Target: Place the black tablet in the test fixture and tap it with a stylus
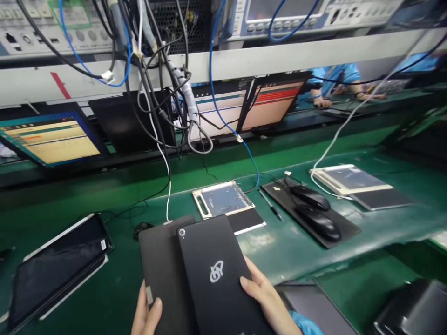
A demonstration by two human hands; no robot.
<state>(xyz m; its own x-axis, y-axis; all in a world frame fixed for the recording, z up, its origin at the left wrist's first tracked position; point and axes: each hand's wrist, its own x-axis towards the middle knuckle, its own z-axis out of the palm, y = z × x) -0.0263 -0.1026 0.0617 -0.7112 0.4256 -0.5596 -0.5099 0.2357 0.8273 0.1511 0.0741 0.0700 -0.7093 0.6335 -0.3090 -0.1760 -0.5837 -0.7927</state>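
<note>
So there are two black tablets, back side up, fanned one over the other low in the middle of the head view. The top tablet has a white logo and a little camera lens at its upper left corner, and it overlaps the right part of the lower tablet, which has a white cable plugged into its top edge. The right hand grips the top tablet's right edge, fingers curled onto the back. The left hand pinches the lower tablet's left edge near the bottom, thumb pressed on the back. Both tablets are up off the green bench, tilted a bit left.

Just past their top edges sits a metal fixture plate with a dark pad along its near side, so not much gap there. Right of that lies a pen, then a black mat carrying two mice. Farther right is a second fixture plate with a white cable running to it. The clear-ish stretch of bench is the strip between the hands and the mat.

On the left, a stack of dark tablets lies well apart from the left hand, with green bench between. Behind everything, lit screens lean along the back, and a tangle of cables hangs from the rack. Another person's arms are at the far side, top right.
</note>
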